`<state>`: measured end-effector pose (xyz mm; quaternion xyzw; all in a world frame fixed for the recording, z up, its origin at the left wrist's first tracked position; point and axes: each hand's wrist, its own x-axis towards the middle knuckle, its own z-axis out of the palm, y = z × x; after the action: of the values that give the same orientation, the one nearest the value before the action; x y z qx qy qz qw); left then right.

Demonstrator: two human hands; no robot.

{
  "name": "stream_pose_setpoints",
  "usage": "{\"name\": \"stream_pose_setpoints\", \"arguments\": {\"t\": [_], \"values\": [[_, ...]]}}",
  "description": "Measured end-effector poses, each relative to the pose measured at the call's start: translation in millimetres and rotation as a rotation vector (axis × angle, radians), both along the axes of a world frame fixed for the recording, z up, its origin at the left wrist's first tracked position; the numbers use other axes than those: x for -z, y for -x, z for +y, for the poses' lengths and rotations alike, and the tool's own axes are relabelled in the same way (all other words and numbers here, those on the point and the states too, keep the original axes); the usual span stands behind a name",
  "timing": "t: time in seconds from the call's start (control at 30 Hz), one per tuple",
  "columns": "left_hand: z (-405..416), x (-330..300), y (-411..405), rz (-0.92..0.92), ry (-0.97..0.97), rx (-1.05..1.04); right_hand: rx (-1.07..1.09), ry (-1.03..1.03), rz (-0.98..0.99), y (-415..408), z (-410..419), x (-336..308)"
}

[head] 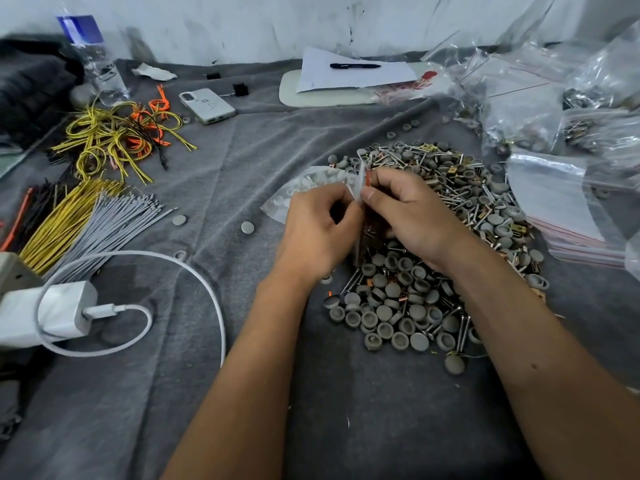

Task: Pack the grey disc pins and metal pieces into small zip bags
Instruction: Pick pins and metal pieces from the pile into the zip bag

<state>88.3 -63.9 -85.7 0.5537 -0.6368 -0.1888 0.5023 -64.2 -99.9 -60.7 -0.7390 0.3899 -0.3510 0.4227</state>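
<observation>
Sealing step, I judge — to do it well I should pinch the strip flat and run along it end to end, keeping the contents low so nothing jams the closure. My left hand (pixel 320 225) and right hand (pixel 414 216) both pinch the top edge of a small zip bag (pixel 361 188) between curled fingers and thumb — neither is loose. The bag hangs between them, over the near-left edge of the pile of grey disc pins and metal pieces (pixel 446 237). Empty zip bags (pixel 554 202) lie to the right.
</observation>
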Motion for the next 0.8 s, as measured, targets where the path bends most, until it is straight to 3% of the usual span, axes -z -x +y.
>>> {"name": "stream_pose_setpoints", "arguments": {"t": [0.37, 0.6, 0.67, 0.8], "values": [[1.2, -9.4, 14.6, 0.235, -0.01, -0.006, 0.125, 0.112, -0.015, -6.8, 3.2, -2.3], [-1.8, -11.7, 12.9, 0.362, 0.038, -0.269, 0.322, 0.283, 0.04, -13.0, 3.6, 1.5], [-1.3, -14.0, 6.2, 0.301, 0.079, -0.353, 0.358, 0.304, 0.1, -9.7, 1.9, 2.6], [4.3, -13.7, -0.7, -0.063, 0.177, -0.432, 0.419, 0.359, 0.229, -7.4, 0.8, 4.2]]}}
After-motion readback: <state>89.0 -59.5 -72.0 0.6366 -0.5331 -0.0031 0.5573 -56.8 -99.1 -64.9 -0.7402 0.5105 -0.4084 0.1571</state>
